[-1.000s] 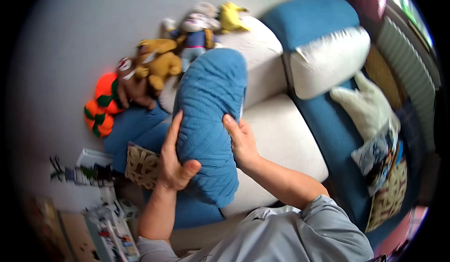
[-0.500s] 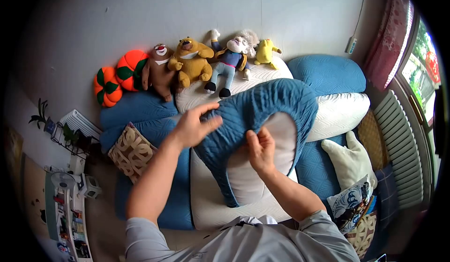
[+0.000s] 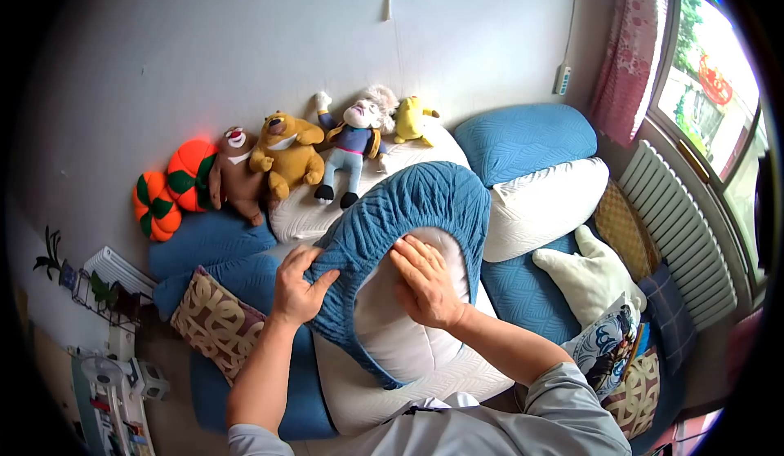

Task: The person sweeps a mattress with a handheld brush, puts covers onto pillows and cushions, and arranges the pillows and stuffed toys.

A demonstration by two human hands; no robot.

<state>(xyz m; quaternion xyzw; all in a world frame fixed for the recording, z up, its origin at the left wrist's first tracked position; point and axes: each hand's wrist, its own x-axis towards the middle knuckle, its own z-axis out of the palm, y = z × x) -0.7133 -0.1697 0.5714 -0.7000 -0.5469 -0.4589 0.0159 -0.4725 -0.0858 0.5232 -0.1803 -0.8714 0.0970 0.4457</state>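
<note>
A blue quilted cushion cover (image 3: 408, 199) with a gathered elastic edge is stretched around a pale sofa cushion (image 3: 400, 325), whose bare underside shows through the opening. My left hand (image 3: 300, 287) pinches the cover's fabric at the cushion's left side between thumb and fingers. Against the bare cushion face lies my right hand (image 3: 429, 287), its fingers stretched out and their tips by the inner rim of the cover. What is under the right palm is hidden. The cushion stands tilted above a white quilted sofa seat (image 3: 351, 391).
Several plush toys, including a tan bear (image 3: 286, 154) and orange pumpkin cushions (image 3: 193, 176), sit along the sofa back. Blue (image 3: 527, 142) and white (image 3: 551, 207) back cushions stand at right. Patterned pillows (image 3: 214, 321) lie at both sides. A radiator (image 3: 678, 227) is under the window.
My left hand has closed on the cover's fabric. My right hand has let go of the elastic rim and opened flat on the cushion. The view has shifted to the right.
</note>
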